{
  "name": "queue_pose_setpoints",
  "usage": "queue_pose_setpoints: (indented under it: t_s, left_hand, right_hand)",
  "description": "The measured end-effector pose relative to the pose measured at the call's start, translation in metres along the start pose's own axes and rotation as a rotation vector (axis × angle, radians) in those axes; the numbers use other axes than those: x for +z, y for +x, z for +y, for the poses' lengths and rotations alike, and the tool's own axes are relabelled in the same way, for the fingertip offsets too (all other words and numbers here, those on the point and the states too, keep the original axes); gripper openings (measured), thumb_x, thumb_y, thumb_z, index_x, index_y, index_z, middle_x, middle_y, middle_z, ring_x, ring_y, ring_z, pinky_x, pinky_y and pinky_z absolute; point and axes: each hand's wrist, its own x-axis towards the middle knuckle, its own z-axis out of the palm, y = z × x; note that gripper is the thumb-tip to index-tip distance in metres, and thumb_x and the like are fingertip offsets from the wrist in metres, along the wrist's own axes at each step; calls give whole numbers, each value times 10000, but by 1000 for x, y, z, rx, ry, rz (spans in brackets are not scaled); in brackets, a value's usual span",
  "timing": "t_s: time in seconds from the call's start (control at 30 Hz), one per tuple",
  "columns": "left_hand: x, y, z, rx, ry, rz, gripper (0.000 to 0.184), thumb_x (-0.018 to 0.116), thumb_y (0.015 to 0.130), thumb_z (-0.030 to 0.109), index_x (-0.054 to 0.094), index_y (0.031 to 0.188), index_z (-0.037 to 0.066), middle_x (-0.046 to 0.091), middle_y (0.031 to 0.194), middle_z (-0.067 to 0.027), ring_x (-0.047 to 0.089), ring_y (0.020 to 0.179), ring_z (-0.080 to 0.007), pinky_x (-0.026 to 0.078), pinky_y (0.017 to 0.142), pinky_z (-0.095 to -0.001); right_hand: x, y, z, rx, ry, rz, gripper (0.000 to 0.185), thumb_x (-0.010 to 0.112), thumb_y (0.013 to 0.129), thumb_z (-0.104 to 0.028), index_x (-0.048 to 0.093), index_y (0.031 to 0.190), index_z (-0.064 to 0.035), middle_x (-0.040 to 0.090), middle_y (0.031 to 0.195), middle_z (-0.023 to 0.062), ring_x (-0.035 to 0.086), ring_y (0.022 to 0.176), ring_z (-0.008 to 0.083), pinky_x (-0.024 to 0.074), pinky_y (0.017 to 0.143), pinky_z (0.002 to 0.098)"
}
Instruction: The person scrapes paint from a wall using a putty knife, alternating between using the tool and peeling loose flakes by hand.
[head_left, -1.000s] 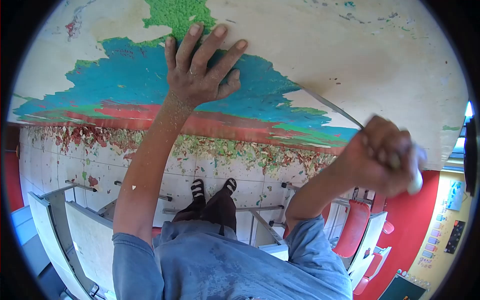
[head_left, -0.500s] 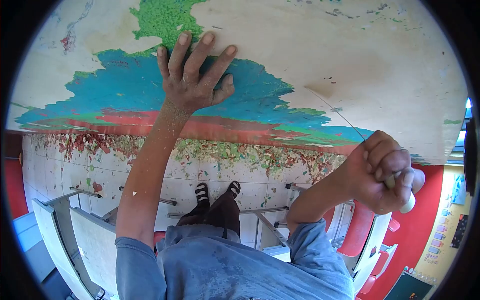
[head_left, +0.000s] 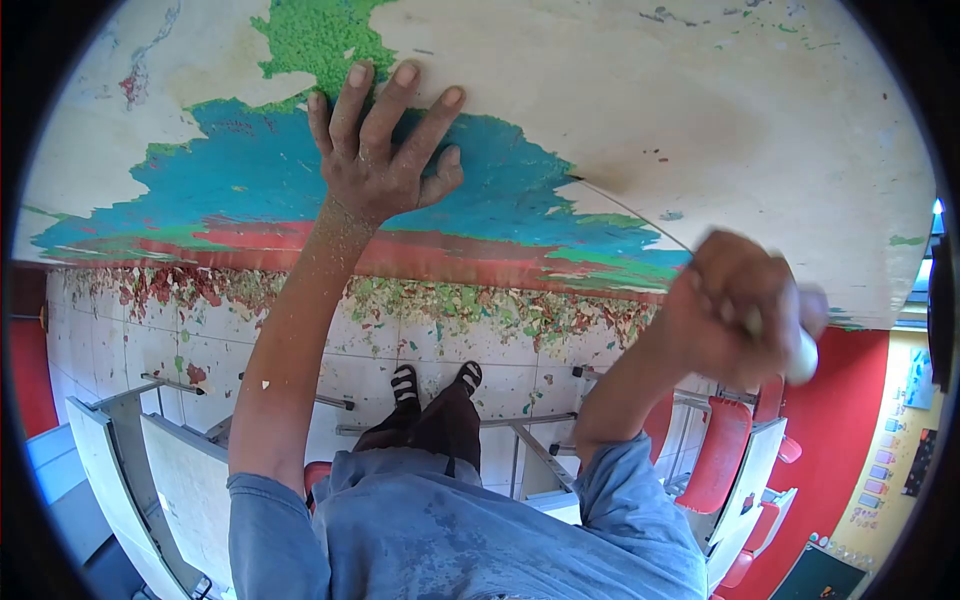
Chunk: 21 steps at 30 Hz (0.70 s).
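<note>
My left hand lies against the wall with its fingers spread, over the border of the green paint and the blue paint. At the right, my right hand, slightly blurred, is wrapped round the pale handle of a scraper. The thin blade slants up and left, its tip at the right edge of the blue paint. Around the paint the wall shows a bare whitish surface. Red paint runs along the bottom.
Paint flakes litter the tiled floor along the wall's foot. Desks stand behind at the left, with red chairs at the right. A red wall and a yellow wall with pictures are at the far right.
The scraper's tip first moved right onto the bare surface, then back left to the blue paint's edge, my right hand moving with it. My left hand shifted slightly left in view.
</note>
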Motion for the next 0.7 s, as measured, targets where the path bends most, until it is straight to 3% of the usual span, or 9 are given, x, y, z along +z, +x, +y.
queue_pose_setpoints:
  t_s: [0.07,0.13,0.2,0.3,0.33,0.43,0.53,0.63,0.7]
  left_hand:
    - [-1,-1,-2,-1,13,-4,361,408,782,420,553,1097,319,447,1211,-5,364,1170,-245,124,1041,-453]
    - [-2,1,0,-6,5,-8,363,412,780,419,542,1108,330,452,1210,8,363,1173,-234,133,1038,-456]
    - [2,1,-2,60,-2,-20,372,437,763,412,528,1119,352,445,1227,33,363,1177,-212,140,1037,-456]
    - [-6,-7,-1,126,-5,-112,404,466,732,390,504,1135,387,418,1260,79,362,1183,-178,145,1038,-452]
    - [-5,-5,-2,152,-8,-133,419,475,721,380,495,1139,399,407,1272,95,361,1185,-166,146,1040,-450]
    - [-5,-7,-2,228,-15,-182,461,480,698,355,473,1155,415,384,1292,115,362,1188,-153,144,1046,-446]
    - [-9,-3,-4,351,21,-225,357,499,743,394,530,1098,390,420,1250,51,350,1187,-207,115,1051,-456]
    - [-10,-3,-3,354,6,-239,374,511,732,382,526,1106,387,420,1253,48,349,1189,-209,116,1048,-463]
    - [-9,-4,-2,342,-8,-230,377,511,729,383,526,1106,386,419,1254,47,346,1193,-213,112,1047,-467]
  right_hand:
    - [-3,0,2,49,57,-16,142,442,736,-64,363,619,-48,397,470,88,319,329,138,246,292,284]
    - [1,-11,12,144,-101,578,206,400,728,-134,291,554,-117,351,432,34,263,319,98,204,322,243]
    - [7,-7,-1,31,-276,247,244,395,707,-165,253,508,-160,307,413,2,215,316,81,174,338,228]
    - [2,2,-2,-30,11,67,176,400,742,-92,301,596,-87,366,455,57,292,326,112,237,290,267]
    - [3,5,-5,5,-36,28,169,386,749,-93,303,602,-83,343,443,46,279,318,110,225,289,265]
    - [-1,4,-4,18,17,47,168,372,750,-89,301,599,-79,329,430,48,268,311,103,215,288,264]
    - [-5,7,-5,43,-6,-41,168,371,753,-86,308,598,-75,325,420,51,265,308,104,211,287,264]
    - [-4,7,-8,153,-43,128,235,379,721,-121,279,510,-137,304,415,12,210,317,81,169,339,238]
    - [-4,7,-9,128,-38,176,222,379,723,-120,292,519,-127,301,412,12,208,317,79,172,337,237]
